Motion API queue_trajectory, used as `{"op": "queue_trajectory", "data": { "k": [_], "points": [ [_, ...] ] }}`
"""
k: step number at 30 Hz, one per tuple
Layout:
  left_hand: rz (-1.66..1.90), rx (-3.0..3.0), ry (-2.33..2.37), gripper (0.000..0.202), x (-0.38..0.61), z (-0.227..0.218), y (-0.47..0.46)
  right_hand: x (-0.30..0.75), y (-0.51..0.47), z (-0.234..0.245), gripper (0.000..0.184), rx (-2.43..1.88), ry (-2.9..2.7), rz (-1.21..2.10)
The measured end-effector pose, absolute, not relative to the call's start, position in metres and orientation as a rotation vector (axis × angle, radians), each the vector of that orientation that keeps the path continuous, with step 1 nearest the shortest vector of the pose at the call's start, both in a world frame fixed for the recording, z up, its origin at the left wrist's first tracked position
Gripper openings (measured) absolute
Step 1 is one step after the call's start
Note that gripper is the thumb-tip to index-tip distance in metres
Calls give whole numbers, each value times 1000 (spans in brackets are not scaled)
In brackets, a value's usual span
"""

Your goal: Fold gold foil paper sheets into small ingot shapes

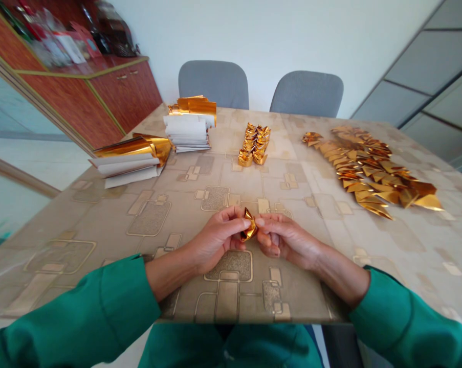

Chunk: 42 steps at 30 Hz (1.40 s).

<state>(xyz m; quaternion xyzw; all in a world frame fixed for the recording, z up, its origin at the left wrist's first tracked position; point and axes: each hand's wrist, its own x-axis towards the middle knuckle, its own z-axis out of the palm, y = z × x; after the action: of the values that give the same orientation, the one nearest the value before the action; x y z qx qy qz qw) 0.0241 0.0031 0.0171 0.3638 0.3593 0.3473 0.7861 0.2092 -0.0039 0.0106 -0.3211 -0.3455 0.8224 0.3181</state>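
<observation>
While two rows [249, 145] of gold foil shapes on the table [192, 217] appear finished, much looks left to do: a large pile [372, 171] of flatter folded foil spreads at right, and a near stack [131, 164] and a far stack [187, 132] of gold-and-white paper stand at left, seemingly unused. One piece [248, 227], apparently in progress, sits between a worker's left hand [220, 233] and right hand [287, 236], well apart from the rows; the left grips it between thumb and fingers, the right pinches its right side.
</observation>
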Motion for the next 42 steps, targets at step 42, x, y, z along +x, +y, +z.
{"op": "queue_trajectory", "data": {
  "k": [42],
  "points": [
    [1075,1233,951,24,21,12,19,241,52,2,21,-1288,-1656,682]
  ]
}}
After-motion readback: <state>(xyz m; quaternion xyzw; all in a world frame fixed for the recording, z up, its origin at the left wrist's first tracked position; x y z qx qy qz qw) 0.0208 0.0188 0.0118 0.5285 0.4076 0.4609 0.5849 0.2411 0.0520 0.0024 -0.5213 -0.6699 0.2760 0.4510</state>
